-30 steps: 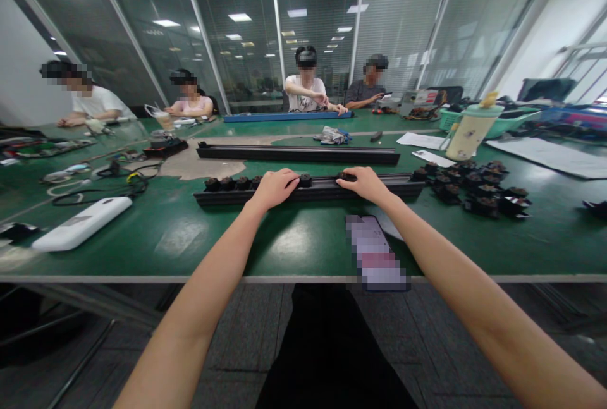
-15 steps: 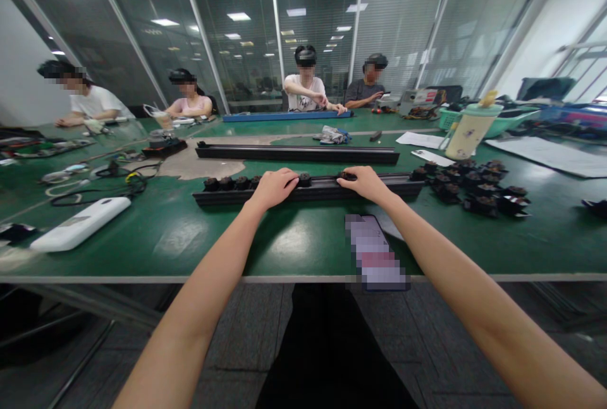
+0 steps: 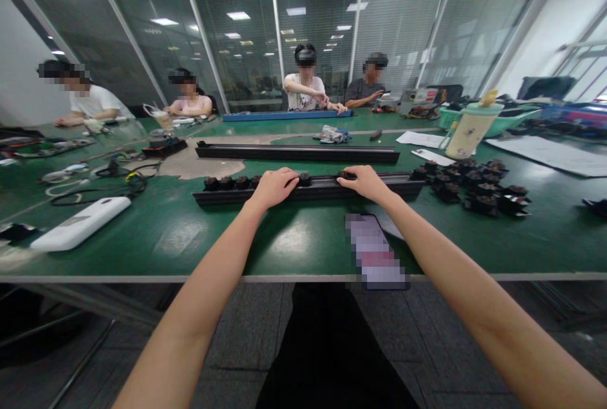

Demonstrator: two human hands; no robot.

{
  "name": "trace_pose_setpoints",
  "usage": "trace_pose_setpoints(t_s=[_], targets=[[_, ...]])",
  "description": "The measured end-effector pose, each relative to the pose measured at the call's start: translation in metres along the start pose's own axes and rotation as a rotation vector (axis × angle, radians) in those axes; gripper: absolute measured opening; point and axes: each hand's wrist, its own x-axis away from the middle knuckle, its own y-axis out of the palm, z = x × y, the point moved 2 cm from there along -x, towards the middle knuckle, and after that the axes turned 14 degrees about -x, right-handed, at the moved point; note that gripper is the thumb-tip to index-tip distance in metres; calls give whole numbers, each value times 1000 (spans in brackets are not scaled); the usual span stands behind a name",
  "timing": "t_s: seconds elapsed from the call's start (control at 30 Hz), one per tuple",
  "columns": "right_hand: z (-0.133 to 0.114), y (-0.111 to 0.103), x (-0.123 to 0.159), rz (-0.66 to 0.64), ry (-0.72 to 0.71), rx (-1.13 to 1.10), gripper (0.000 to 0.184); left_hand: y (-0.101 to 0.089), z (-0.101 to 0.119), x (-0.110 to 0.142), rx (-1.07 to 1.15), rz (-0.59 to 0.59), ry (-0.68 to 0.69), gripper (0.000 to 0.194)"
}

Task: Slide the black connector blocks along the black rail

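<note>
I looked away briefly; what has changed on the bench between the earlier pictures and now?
Nothing visibly moved, was grasped or let go; only the view shifted slightly. The left hand remains at the near black rail, the right hand remains on a black part there, and the phone lies as before.

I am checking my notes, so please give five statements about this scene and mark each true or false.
1. The right hand holds a black part at the near black rail. True.
2. The left hand is on the far rail. False: it is on the near one.
3. The smartphone lies beyond both rails. False: it lies by the front table edge.
4. Many black parts lie by the near rail's right end. True.
5. The blue bar lies before the co-worker in pink. False: before the central co-worker in white.
</note>
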Motion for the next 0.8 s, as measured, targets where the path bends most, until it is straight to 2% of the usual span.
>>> trace_pose_setpoints(t_s=[0.8], targets=[[-4, -4, 0, -34, 28, -2, 31, -2, 1, 0, -6, -10, -6, 38]])
